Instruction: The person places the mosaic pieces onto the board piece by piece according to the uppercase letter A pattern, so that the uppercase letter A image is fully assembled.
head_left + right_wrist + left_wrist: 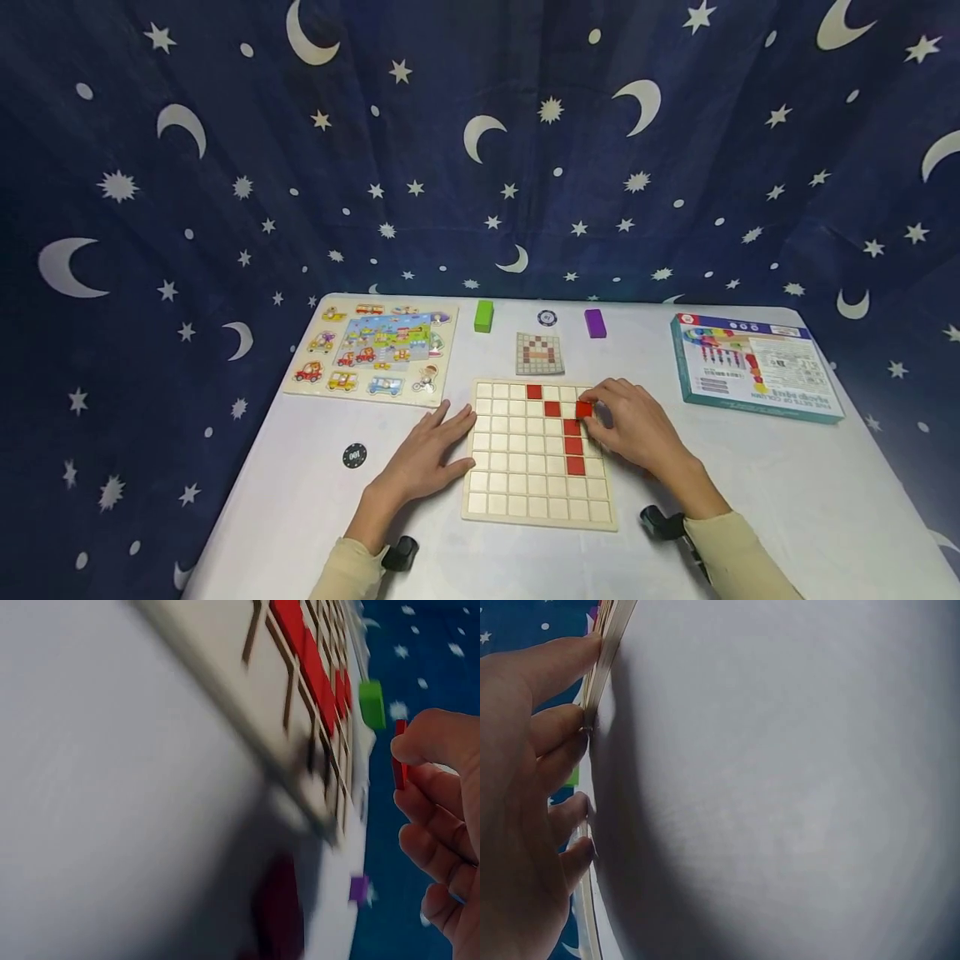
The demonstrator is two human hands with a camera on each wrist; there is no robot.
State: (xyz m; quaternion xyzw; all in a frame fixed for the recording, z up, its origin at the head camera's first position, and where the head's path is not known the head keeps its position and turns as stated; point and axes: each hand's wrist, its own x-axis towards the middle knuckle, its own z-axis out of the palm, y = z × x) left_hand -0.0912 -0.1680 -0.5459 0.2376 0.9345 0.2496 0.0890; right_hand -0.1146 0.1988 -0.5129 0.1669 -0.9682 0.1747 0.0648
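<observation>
Starry curtain (450, 200), white table (750, 483), and I'm watching the right hand (637, 427) pinch a red tile (583, 409) above the right side of the board (537, 483), left hand (422, 456) spread loosely at the left edge. Tile's probably light and stiff, so I'd hold its edges. Only the right wrist view shows how thin it is.

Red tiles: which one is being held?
The red tile pinched by the right hand; the head view's five other red tiles lie in cells of the grid board.
</observation>
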